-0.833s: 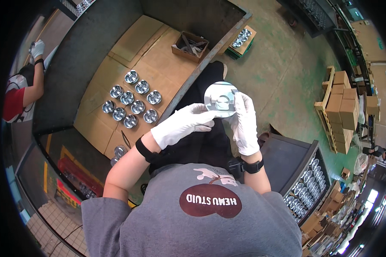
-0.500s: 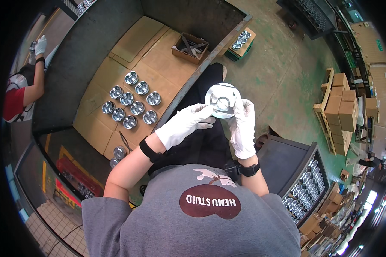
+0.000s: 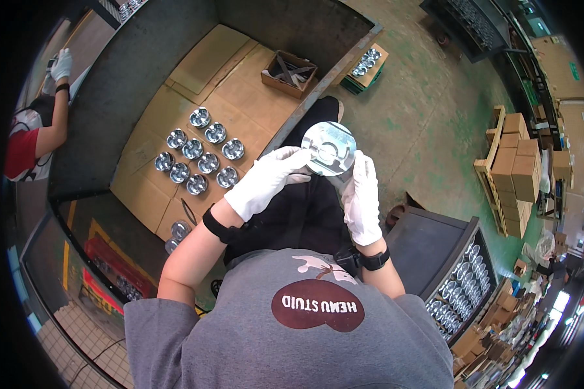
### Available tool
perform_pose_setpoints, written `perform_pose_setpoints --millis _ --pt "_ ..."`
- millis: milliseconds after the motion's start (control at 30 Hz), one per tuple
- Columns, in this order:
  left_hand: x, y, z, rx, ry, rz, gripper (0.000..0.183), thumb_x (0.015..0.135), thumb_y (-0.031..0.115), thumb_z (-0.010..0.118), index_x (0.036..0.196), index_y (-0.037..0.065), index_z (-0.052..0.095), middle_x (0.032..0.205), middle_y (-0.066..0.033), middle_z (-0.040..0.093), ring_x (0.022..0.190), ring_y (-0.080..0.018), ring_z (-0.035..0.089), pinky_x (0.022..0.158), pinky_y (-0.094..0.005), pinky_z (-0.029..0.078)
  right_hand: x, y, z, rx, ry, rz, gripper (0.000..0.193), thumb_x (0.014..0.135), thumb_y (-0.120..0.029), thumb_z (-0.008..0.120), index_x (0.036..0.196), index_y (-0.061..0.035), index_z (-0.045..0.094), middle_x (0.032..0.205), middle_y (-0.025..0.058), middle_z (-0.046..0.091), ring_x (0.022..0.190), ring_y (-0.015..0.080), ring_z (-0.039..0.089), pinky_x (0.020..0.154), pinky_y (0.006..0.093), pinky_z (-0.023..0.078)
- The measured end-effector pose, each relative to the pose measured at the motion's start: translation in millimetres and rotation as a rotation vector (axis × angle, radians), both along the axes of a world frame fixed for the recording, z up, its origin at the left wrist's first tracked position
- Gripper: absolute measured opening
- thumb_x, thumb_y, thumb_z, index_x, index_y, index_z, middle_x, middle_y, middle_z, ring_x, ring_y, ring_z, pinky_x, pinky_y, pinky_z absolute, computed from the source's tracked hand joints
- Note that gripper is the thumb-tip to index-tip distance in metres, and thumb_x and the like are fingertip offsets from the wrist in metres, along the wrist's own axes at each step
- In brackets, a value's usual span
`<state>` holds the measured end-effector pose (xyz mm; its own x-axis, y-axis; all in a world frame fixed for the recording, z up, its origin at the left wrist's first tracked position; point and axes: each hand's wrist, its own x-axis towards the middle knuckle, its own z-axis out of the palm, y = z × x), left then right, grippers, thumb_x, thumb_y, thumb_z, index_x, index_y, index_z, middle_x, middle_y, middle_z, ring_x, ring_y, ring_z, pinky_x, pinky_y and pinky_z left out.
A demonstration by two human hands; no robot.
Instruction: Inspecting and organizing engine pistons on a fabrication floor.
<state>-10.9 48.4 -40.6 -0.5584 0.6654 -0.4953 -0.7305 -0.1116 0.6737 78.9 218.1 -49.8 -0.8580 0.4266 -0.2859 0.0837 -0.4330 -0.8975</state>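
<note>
Cardboard sheets (image 3: 143,194) are spread over the desk (image 3: 110,97), with shiny metal pistons (image 3: 200,159) set in rows. One piston (image 3: 329,148) is held up over the lap, the right hand (image 3: 362,198) wrapped beneath it, the left hand (image 3: 269,179) pinching its edge.

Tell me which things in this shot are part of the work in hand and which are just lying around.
In hand:
- round metal part, held up by the right hand
- left hand, fingers at the part's edge
- matching metal parts in rows on the cardboard sheets

Lying about:
- small open cardboard box
- stacked boxes on a pallet
- another person's gloved hand
</note>
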Motion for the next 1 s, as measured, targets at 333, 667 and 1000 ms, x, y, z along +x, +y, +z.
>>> perform_pose_setpoints --millis 333,667,1000 --pt "-4 -3 1 0.047 0.03 0.082 0.025 0.095 0.02 0.056 0.111 0.001 0.059 0.108 -0.0076 0.064 0.102 -0.0166 0.061 0.093 -0.0346 0.048 0 -10 16 -0.054 0.037 0.072 0.025 0.099 -0.029 0.052 0.107 -0.0059 0.051 0.096 0.0027 0.059 0.093 0.0109 0.058 0.088 0.0305 0.049" --pt "-4 -5 -1 0.16 0.028 0.093 0.025 0.094 0.023 0.056 0.106 0.002 0.062 0.105 -0.0073 0.065 0.098 -0.0176 0.061 0.092 -0.0363 0.048 3 -3 3 0.132 -0.01 0.085 0.022 0.099 -0.029 0.052 0.102 -0.0075 0.055 0.089 -0.0029 0.057 0.079 0.0029 0.049 0.07 0.0207 0.043" --pt "-5 -4 -3 0.096 0.015 0.105 0.028 0.094 0.024 0.055 0.107 0.001 0.062 0.103 -0.0087 0.065 0.094 -0.0181 0.062 0.089 -0.0353 0.05 1 -8 13 -0.03 0.091 0.112 0.024 0.101 -0.028 0.045 0.111 -0.0054 0.05 0.106 0.0078 0.061 0.097 0.0155 0.062 0.087 0.0353 0.052"
